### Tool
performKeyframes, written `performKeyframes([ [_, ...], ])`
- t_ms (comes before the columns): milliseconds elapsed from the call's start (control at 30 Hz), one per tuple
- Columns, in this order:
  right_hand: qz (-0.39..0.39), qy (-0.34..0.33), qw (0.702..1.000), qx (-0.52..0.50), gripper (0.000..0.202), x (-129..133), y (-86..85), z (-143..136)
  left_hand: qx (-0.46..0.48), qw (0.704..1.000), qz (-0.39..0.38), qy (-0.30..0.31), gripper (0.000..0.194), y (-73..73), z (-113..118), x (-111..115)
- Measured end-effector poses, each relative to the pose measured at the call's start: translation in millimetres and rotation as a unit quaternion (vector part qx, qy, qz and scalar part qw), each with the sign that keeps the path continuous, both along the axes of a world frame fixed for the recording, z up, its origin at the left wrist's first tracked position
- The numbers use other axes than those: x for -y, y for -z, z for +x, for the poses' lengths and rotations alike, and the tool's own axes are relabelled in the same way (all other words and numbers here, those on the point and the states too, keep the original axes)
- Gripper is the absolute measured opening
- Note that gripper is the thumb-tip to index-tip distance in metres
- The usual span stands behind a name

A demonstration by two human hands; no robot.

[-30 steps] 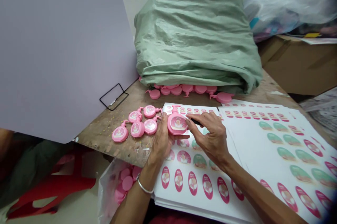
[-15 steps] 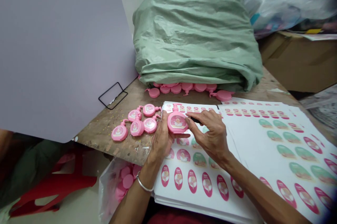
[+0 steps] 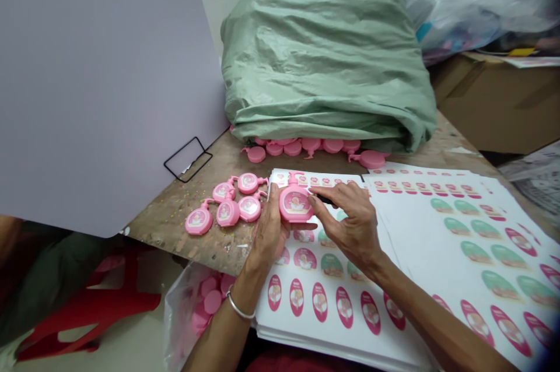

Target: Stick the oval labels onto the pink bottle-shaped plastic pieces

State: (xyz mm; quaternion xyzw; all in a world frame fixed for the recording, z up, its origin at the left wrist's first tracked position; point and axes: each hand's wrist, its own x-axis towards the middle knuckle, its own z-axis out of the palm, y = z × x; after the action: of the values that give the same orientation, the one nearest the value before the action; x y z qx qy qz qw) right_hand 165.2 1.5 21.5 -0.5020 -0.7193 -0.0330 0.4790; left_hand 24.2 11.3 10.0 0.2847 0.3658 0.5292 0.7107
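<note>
1. Bench [image 3: 164, 219]: wooden, yellow specks toward its left edge.
2. Green sack [image 3: 328, 63]: at the back, pink bottles showing along its lower edge.
3. Sticker sheets [image 3: 301, 327]: stacked, pink and green prints, beneath both hands.
4. Right hand [image 3: 353, 225]: thumb and forefinger pinching a slim black tool [image 3: 324, 200].
5. Left hand [image 3: 268, 225]: closed round the held bottle [image 3: 296, 206] from its left; one finger visible below.
6. Held bottle: above the sheets, between the hands, label facing the wearer.
7. Black tool: by the bottle's right side; contact unclear.
</note>
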Motion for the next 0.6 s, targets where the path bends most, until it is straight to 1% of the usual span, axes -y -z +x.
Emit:
performKeyframes([
  [100,-0.004,0.007,1.0,0.007,0.013,0,0.0,0,-0.017,1.0,0.02,0.003,0.052,-1.2,-1,2],
  [233,-0.009,0.015,0.999,0.046,0.016,0,0.0,3,-0.043,0.997,0.052,0.032,0.042,-2.6,-3,4],
  [300,-0.032,0.033,0.996,0.083,0.019,-1,-0.2,7,-0.06,0.995,0.063,0.041,0.04,-2.2,-5,5],
  [367,-0.066,0.063,0.992,0.085,0.025,-4,-0.2,9,-0.073,0.994,0.062,0.045,0.04,-1.7,-6,5],
  [400,-0.088,0.065,0.992,0.059,0.029,-5,0.0,9,-0.075,0.994,0.058,0.048,0.042,-1.7,-6,6],
  [433,-0.116,0.053,0.992,0.016,0.037,-8,0.4,8,-0.074,0.994,0.055,0.058,0.043,-2.0,-6,8],
  [467,-0.151,0.026,0.988,-0.035,0.049,-10,1.3,7,-0.069,0.993,0.056,0.075,0.044,-2.6,-6,10],
  [533,-0.228,-0.043,0.965,-0.125,0.07,-16,4.6,3,-0.057,0.99,0.061,0.115,0.047,-4.1,-7,16],
  [567,-0.261,-0.062,0.951,-0.151,0.073,-19,7.2,2,-0.054,0.988,0.06,0.132,0.048,-4.6,-10,20],
  [600,-0.283,-0.068,0.943,-0.162,0.073,-24,10.4,2,-0.057,0.987,0.053,0.142,0.047,-4.6,-13,23],
])
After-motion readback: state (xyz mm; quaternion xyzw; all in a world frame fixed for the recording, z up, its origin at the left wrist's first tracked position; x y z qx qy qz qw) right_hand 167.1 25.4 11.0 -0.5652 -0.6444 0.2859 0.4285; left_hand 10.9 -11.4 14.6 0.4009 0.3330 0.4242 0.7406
